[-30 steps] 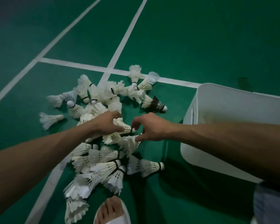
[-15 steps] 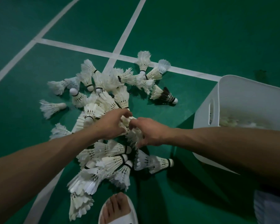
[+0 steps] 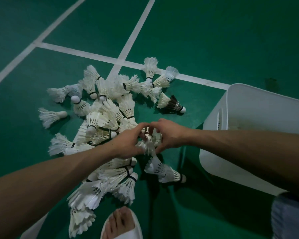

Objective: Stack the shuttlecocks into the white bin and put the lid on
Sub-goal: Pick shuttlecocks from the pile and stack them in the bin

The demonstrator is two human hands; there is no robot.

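Early going, I judge: most shuttlecocks [image 3: 110, 118] lie heaped on the floor [image 3: 214, 40], from 6 to 12 o'clock. The left hand [image 3: 126, 144] and right hand [image 3: 171, 135] meet at centre, both clutching a few. The white bin [image 3: 214, 152] stands at 3 o'clock, its contents too dim to tell. No lid in view.

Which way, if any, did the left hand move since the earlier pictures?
Yes. The left hand moved right, closer to the white bin, until it meets the right hand.
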